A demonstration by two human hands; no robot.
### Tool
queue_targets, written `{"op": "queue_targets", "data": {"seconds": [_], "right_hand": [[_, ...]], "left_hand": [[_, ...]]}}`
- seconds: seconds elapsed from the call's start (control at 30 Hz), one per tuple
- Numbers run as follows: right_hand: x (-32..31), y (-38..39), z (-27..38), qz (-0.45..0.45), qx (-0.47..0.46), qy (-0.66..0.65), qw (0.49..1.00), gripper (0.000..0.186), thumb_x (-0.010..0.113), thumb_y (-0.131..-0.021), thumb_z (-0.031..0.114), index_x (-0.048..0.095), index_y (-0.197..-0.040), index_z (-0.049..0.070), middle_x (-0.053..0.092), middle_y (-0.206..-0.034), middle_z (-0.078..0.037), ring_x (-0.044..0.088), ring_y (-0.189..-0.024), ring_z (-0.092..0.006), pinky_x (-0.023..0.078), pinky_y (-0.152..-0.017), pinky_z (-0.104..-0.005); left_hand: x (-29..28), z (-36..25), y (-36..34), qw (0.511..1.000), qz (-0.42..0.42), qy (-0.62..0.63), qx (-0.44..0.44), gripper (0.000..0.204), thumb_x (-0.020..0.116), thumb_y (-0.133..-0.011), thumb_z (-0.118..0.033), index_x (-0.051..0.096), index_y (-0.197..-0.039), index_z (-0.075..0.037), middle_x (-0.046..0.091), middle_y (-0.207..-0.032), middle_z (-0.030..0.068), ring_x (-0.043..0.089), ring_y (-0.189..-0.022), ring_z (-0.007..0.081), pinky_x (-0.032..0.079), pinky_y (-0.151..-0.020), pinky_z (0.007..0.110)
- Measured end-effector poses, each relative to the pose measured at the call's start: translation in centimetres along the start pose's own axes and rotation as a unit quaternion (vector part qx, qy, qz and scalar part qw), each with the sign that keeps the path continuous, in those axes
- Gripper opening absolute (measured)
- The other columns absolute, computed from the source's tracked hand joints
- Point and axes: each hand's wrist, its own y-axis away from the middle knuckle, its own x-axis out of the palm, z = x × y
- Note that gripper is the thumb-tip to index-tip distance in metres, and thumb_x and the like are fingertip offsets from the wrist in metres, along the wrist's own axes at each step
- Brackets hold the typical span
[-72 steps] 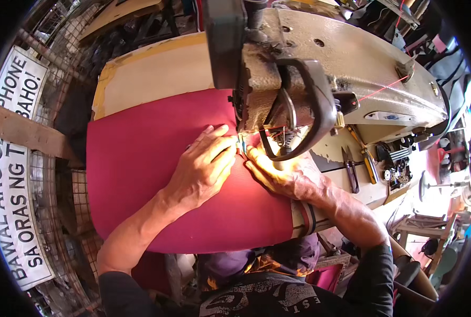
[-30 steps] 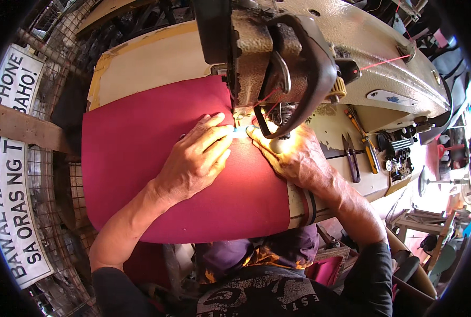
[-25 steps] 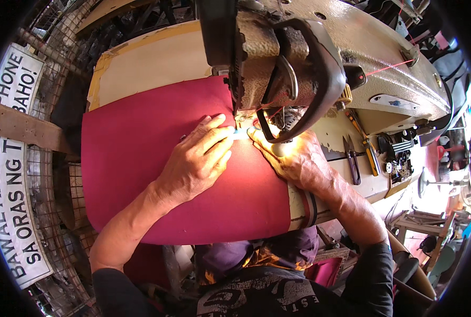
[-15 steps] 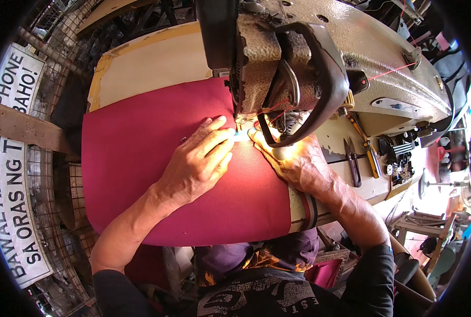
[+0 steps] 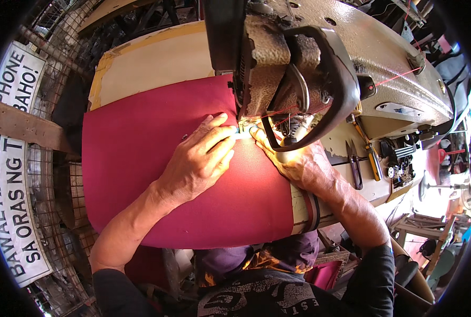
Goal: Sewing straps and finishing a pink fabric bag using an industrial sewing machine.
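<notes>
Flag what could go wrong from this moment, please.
The left hand and right hand lie close beside the stitching spot of the sewing machine, so a fingertip might get caught. The magenta sheet appears to overhang the table's near edge and could drag askew. The exposed red thread might snag.

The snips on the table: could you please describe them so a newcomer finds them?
From the big tan sewing machine, look to the right of the person's right hand. On the tabletop there lie the snips, blades pointing away from the person. Two pointed blades and dark handles set them apart from the yellow-and-black tool just right of them.
</notes>
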Motion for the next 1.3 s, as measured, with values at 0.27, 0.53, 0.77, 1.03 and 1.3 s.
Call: {"op": "queue_targets", "data": {"seconds": [0.27,0.53,0.77,1.03,1.3], "right_hand": [[-0.6,-0.3,0.2,-0.004,-0.009,0.007,1.000,0.001,0.064,-0.078,0.016,0.065,-0.079,0.016,0.056,-0.069,-0.005,0.059,-0.070,-0.0295,0.048,-0.069,-0.0435],[0.2,-0.2,0.0,-0.007,0.013,0.004,1.000,0.004,0.064,-0.077,0.017,0.065,-0.077,0.013,0.058,-0.072,-0.008,0.060,-0.073,-0.0310,0.048,-0.072,-0.0454],[0.3,-0.5,0.1,-0.031,-0.002,-0.021,0.999,0.008,0.064,-0.076,0.017,0.064,-0.077,0.009,0.060,-0.075,-0.009,0.061,-0.076,-0.0319,0.048,-0.073,-0.0459],[0.4,-1.8,-4.0,-0.007,-0.157,-0.051,0.986,0.014,0.067,-0.074,0.022,0.059,-0.069,0.011,0.058,-0.065,-0.006,0.063,-0.068,-0.0297,0.047,-0.057,-0.0439],[0.4,-2.9,-5.0,0.004,-0.190,0.046,0.981,0.022,0.069,-0.066,0.022,0.049,-0.056,0.018,0.049,-0.051,0.000,0.054,-0.047,-0.0215,0.042,-0.042,-0.0370]], "left_hand": [[-0.2,0.2,0.1,1.000,0.012,-0.005,0.013,0.027,0.071,-0.081,0.001,0.067,-0.108,0.006,0.064,-0.114,0.0163,0.061,-0.121,0.0361,0.050,-0.109,0.048],[0.5,0.0,0.0,1.000,-0.014,0.020,-0.020,0.027,0.069,-0.081,0.003,0.066,-0.108,0.007,0.064,-0.115,0.0179,0.061,-0.120,0.0368,0.050,-0.109,0.047],[0.3,0.0,0.1,1.000,0.007,-0.020,0.000,0.033,0.070,-0.082,-0.001,0.066,-0.114,0.004,0.064,-0.116,0.0168,0.061,-0.121,0.0369,0.049,-0.109,0.050],[-0.1,-1.1,0.1,0.997,0.025,-0.074,0.002,0.037,0.071,-0.084,-0.010,0.065,-0.118,0.003,0.062,-0.121,0.0168,0.058,-0.125,0.0349,0.043,-0.112,0.054],[-0.3,-0.8,0.5,0.997,0.024,-0.073,-0.001,0.040,0.070,-0.084,-0.011,0.064,-0.121,0.004,0.061,-0.124,0.0164,0.056,-0.127,0.0340,0.043,-0.111,0.053]]}}
